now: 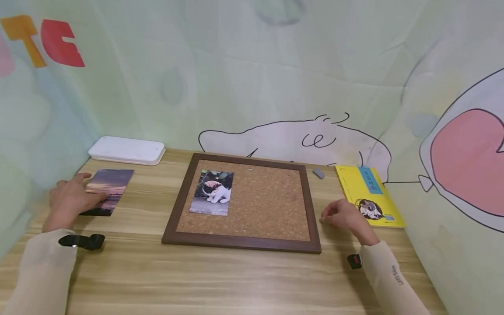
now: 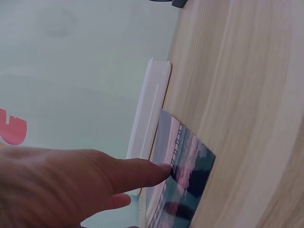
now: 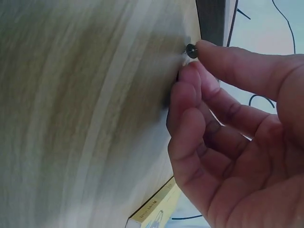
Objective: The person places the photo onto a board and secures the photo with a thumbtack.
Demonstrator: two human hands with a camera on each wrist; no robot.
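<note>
In the head view my left hand [image 1: 70, 199] rests over a sunset photo [image 1: 120, 181] at the left of the table, its thumb and index finger fairly straight. The left wrist view has one fingertip against the photo's printed face. My right hand [image 1: 344, 215] is just right of a brown-framed corkboard [image 1: 271, 199], near the frame. Between its thumb and index fingertips it pinches a small thumbtack [image 3: 191, 51] with a dark, shiny round head; the other fingers are curled. A photo of a black-and-white cat [image 1: 214, 194] lies on the left part of the cork.
A white flat case [image 1: 127, 150] lies at the back left against the wall cloth. At the right is a yellow book [image 1: 372, 201] with a blue label. A small grey block [image 1: 318, 173] sits behind the board's right corner. Printed cloth surrounds the wooden table [image 1: 236, 280].
</note>
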